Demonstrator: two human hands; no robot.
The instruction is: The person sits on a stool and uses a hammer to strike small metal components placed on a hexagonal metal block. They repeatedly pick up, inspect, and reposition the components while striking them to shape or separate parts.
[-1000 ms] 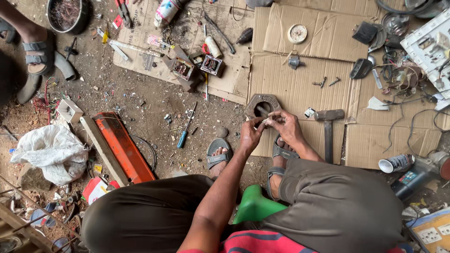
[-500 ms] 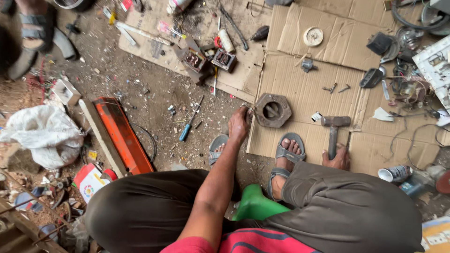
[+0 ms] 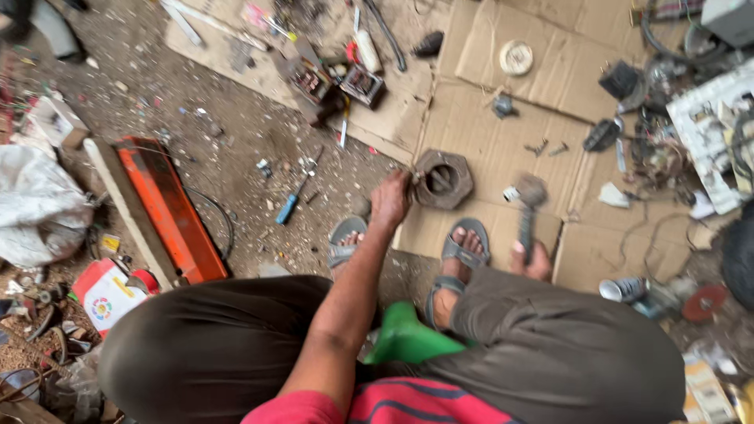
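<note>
Right hand (image 3: pixel 530 259) grips hammer (image 3: pixel 528 206); left hand (image 3: pixel 390 200), fingers curled, touches hexagonal metal block (image 3: pixel 442 179).

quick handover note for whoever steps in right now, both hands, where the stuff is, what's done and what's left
Left hand: fingertips on the rim of the hexagonal metal block, which lies flat on the cardboard.
Right hand: gripping the hammer by its handle, head raised beside the block.
Done: block held in place, hammer in hand.
Left: no blow is landing on the block in this view; loose screws lie beyond it.
</note>
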